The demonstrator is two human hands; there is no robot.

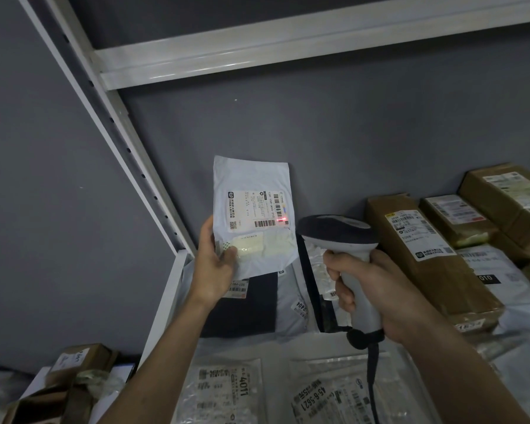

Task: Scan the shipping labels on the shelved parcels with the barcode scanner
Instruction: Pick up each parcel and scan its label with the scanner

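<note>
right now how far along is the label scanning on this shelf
Done: nothing shows which parcels have already been scanned. In hand: the left hand holds up a white mailer, and the right hand aims the barcode scanner at it; a red dot sits at the end of a barcode on its label. Left: brown boxes and clear bags lie on the shelf with labels showing.

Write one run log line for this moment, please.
left hand: holds white mailer | right hand: grips barcode scanner | red light on shipping label

Dim, soft picture — glare on the shelf beam (196, 61), edges bowed.
</note>
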